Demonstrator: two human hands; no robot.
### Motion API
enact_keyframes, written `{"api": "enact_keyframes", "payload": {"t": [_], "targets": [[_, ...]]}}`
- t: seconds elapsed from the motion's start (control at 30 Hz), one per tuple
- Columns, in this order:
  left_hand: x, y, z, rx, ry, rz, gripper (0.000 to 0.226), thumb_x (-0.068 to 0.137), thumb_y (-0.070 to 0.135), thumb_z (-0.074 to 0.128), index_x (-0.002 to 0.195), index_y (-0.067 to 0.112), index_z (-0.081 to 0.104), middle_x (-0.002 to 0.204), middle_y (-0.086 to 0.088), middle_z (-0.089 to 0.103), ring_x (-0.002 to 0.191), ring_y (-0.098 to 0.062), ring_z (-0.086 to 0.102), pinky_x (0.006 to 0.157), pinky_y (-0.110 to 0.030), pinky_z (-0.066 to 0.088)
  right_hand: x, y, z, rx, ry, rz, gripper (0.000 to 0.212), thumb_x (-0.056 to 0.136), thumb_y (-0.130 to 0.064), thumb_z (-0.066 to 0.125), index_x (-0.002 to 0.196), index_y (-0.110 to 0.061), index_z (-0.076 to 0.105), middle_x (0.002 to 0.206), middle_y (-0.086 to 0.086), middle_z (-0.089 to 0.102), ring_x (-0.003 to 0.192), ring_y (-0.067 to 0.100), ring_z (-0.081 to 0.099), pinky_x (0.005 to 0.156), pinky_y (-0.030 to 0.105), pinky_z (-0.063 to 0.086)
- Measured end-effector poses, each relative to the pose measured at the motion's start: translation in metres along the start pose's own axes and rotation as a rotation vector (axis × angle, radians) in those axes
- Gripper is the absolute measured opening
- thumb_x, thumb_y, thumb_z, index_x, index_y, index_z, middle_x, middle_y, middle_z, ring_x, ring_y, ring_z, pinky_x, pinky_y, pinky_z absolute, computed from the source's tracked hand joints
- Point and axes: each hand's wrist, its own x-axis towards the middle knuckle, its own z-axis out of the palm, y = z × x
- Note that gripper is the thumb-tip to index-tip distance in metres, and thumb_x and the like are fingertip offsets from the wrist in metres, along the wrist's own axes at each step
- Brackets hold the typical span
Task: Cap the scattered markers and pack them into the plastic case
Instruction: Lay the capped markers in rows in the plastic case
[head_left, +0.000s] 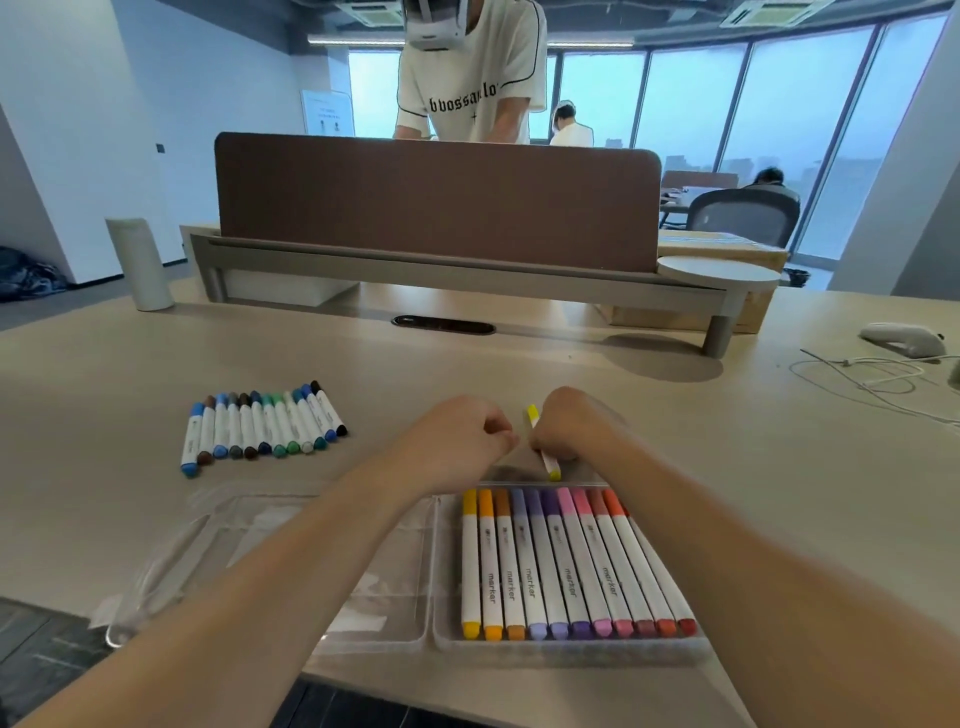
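Just beyond the plastic case (571, 650), a yellow marker (549, 462) is clasped by the right grip (566, 426); the left grip (457, 436) is curled, contents indiscernible.

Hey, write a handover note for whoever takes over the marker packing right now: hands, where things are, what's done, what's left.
Right hand grips a yellow marker just beyond the plastic case. Left hand is curled beside it; whether it pinches anything is unclear.
Done: yellow-to-red markers lie in the case's right half.
Left: pack the yellow marker, then the blue, green and brown row on the table. The case's left half holds none.
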Motion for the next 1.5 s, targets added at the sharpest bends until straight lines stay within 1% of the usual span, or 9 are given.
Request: {"api": "enact_keyframes", "payload": {"t": [0.17,0.3,0.6,0.7,0.83,0.97,1.13,1.33,1.5], "targets": [[-0.014,-0.01,-0.008,0.017,0.038,-0.055,0.032,0.099,0.03,0.052,0.127,0.018,0.061,0.125,0.001,0.063,0.112,-0.014,0.058,0.098,-0.031,0.047,-0.022,-0.016,-0.01,0.137,-0.035,-0.065,0.028,0.088,-0.034,0.063,0.074,-0.01,0.061,0.073,0.006,0.064,0.066,0.022,0.062,0.066,0.031,0.052],[-0.037,-0.016,-0.017,0.055,0.055,-0.088,0.035,0.099,0.023,0.051,0.134,0.019,0.055,0.132,0.001,0.059,0.116,-0.014,0.056,0.095,-0.024,0.042,-0.067,-0.031,-0.018,0.212,-0.214,-0.177,0.031,0.088,-0.019,0.055,0.058,-0.009,0.059,0.054,0.005,0.054,0.044,0.018,0.044,0.046,0.021,0.036],[-0.088,-0.016,-0.024,0.158,-0.033,-0.065,0.043,0.1,0.017,0.051,0.142,0.023,0.048,0.145,0.004,0.05,0.13,-0.012,0.048,0.101,-0.024,0.037,-0.131,-0.041,-0.011,0.201,-0.459,-0.214,0.032,0.087,-0.014,0.048,0.056,-0.01,0.054,0.051,0.004,0.045,0.039,0.015,0.034,0.043,0.022,0.026],[-0.096,-0.013,-0.02,0.206,-0.074,-0.049,0.043,0.1,0.02,0.05,0.143,0.027,0.048,0.142,0.004,0.052,0.123,-0.014,0.053,0.091,-0.023,0.039,-0.139,-0.042,-0.008,0.161,-0.436,-0.227,0.039,0.091,-0.017,0.051,0.053,-0.01,0.055,0.041,0.002,0.045,0.032,0.013,0.037,0.042,0.021,0.031],[-0.101,-0.013,-0.018,0.228,-0.196,-0.036,0.03,0.098,0.026,0.049,0.125,0.022,0.061,0.108,-0.001,0.068,0.093,-0.019,0.063,0.079,-0.034,0.051,-0.143,-0.037,-0.008,0.123,-0.339,-0.271,0.051,0.098,-0.037,0.052,0.054,-0.012,0.056,0.047,0.003,0.049,0.04,0.015,0.042,0.046,0.024,0.035],[-0.103,-0.023,-0.019,0.289,-0.26,0.002,0.049,0.081,0.059,0.057,0.121,0.031,0.061,0.114,0.009,0.064,0.1,-0.015,0.06,0.093,-0.043,0.049,-0.14,-0.034,-0.005,0.095,-0.372,-0.26,0.042,0.095,-0.027,0.056,0.055,-0.013,0.053,0.048,0.001,0.048,0.039,0.012,0.039,0.042,0.021,0.033],[-0.097,-0.029,-0.015,0.251,-0.269,-0.006,0.066,0.085,0.052,0.068,0.142,0.023,0.049,0.14,0.008,0.054,0.121,-0.016,0.054,0.105,-0.04,0.042,-0.136,-0.038,-0.004,0.011,-0.387,-0.258,0.047,0.099,-0.033,0.055,0.056,-0.013,0.051,0.031,-0.005,0.043,0.024,0.008,0.038,0.043,0.021,0.035],[-0.092,-0.033,-0.012,0.282,-0.245,0.021,0.074,0.086,0.054,0.065,0.148,0.021,0.042,0.155,0.01,0.036,0.133,-0.016,0.044,0.109,-0.035,0.036,-0.131,-0.043,-0.004,-0.033,-0.403,-0.272,0.045,0.098,-0.028,0.055,0.056,-0.011,0.051,0.033,-0.003,0.044,0.031,0.011,0.041,0.041,0.02,0.036],[-0.091,-0.048,-0.021,0.287,-0.236,-0.021,0.063,0.083,0.059,0.065,0.134,0.023,0.057,0.144,0.008,0.048,0.118,-0.017,0.054,0.099,-0.036,0.043,-0.124,-0.058,-0.001,-0.042,-0.361,-0.34,0.042,0.096,-0.028,0.058,0.058,-0.011,0.054,0.049,0.002,0.05,0.044,0.014,0.045,0.047,0.024,0.039]]}}
